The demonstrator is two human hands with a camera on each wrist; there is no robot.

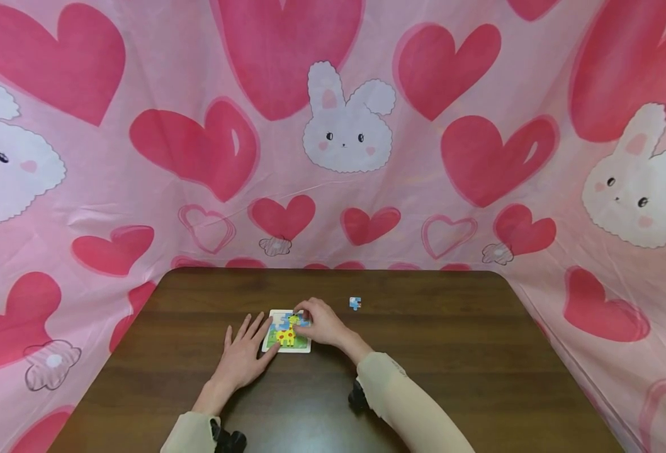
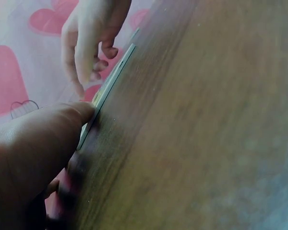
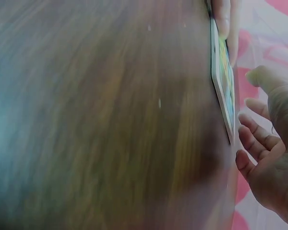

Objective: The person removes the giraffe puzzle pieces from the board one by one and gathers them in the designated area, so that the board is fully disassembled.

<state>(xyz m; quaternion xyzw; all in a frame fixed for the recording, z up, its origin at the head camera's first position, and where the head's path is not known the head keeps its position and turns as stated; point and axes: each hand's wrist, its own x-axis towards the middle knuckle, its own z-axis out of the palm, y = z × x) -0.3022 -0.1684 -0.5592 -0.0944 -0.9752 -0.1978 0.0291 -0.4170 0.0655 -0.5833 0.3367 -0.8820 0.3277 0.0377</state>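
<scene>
A small giraffe jigsaw puzzle (image 1: pixel 285 338) in a white frame lies on the table, with a pale bare patch near its upper left. My left hand (image 1: pixel 241 360) lies spread at the puzzle's left side; its thumb (image 2: pixel 79 114) rests on the frame's near edge. Over the puzzle's right side hovers my right hand (image 1: pixel 326 325), thumb and bent fingers apart. The right wrist view shows these fingers (image 3: pixel 253 139) beside the board with nothing visible between them and the thumb. Part of the puzzle's right edge is hidden under this hand.
One loose blue-and-white jigsaw piece (image 1: pixel 355 304) lies on the brown table (image 1: pixel 423 358), right of the puzzle and farther back. A pink cloth (image 1: pixel 321 189) with hearts and rabbits hangs behind the table and along both sides.
</scene>
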